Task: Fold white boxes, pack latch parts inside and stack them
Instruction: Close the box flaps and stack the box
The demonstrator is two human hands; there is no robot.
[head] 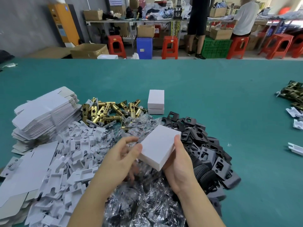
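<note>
- Closed white box [159, 147]: stiff card, prob weighty w/ latch parts inside.
- Right hand [178, 164] clamps its edge; left hand [122, 158] fingers apart, thumb touching.
- Grip long sides, set on stack [155, 102].

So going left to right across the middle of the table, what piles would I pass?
Stack of flat white box blanks → brass latch bolts → two stacked closed white boxes → black plates → bare green table → dark parts pile at far right.
</note>
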